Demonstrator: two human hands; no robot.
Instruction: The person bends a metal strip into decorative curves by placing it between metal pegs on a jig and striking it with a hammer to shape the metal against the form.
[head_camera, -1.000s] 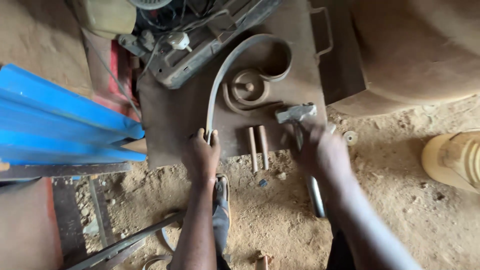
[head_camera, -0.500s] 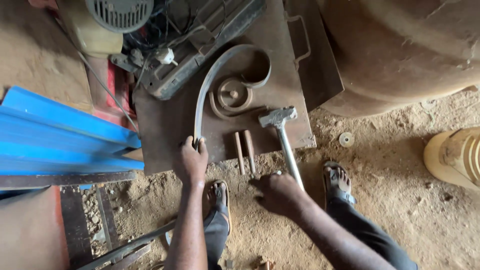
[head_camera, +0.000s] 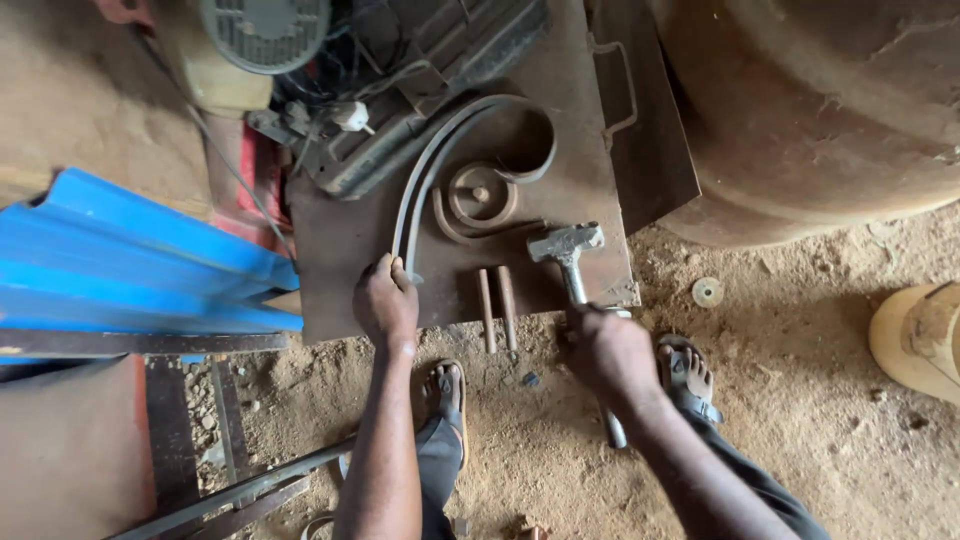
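Rusty steel plate (head_camera: 350, 250) on a sandy dirt floor (head_camera: 800, 400), with the left hand (head_camera: 386, 303) closed around the near ends of two curved flat bars (head_camera: 420, 180) whose far ends curl into a scroll (head_camera: 525, 150) at 12 o'clock. The right hand (head_camera: 610, 350) grips the handle of a hammer (head_camera: 566, 243), its head resting on the plate at the 5 o'clock corner, just right of two short rods (head_camera: 497, 305). Blue corrugated sheet (head_camera: 120, 260) at 9 o'clock; motor (head_camera: 245, 45) at 11 o'clock; large rusty drum (head_camera: 820, 100) at 2 o'clock; sandalled feet on the floor below the plate.
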